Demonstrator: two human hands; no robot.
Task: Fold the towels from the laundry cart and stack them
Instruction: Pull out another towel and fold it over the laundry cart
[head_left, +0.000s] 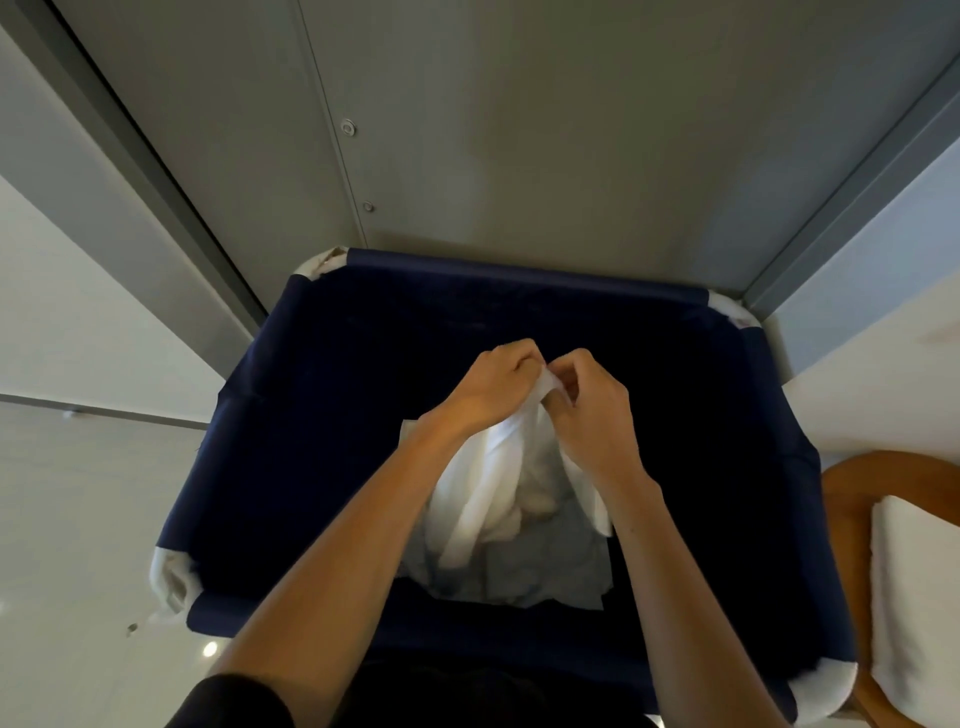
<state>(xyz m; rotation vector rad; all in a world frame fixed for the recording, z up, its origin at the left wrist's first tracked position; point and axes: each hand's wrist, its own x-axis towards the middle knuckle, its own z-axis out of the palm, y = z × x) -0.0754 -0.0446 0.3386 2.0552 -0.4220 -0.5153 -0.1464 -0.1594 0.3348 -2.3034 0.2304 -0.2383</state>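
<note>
A dark blue laundry cart (524, 275) fills the middle of the view, seen from above. A white towel (493, 483) hangs bunched over its dark inside. My left hand (488, 384) and my right hand (592, 410) meet above the cart, and both pinch the towel's top edge between fingers and thumb. More pale cloth (519, 571) lies at the bottom of the cart under the hanging towel.
A grey metal door or wall panel (519, 130) stands right behind the cart. At the right edge is a wooden chair (852, 478) with a white cushion or folded towels (914, 597) on it. Pale floor (78, 519) lies to the left.
</note>
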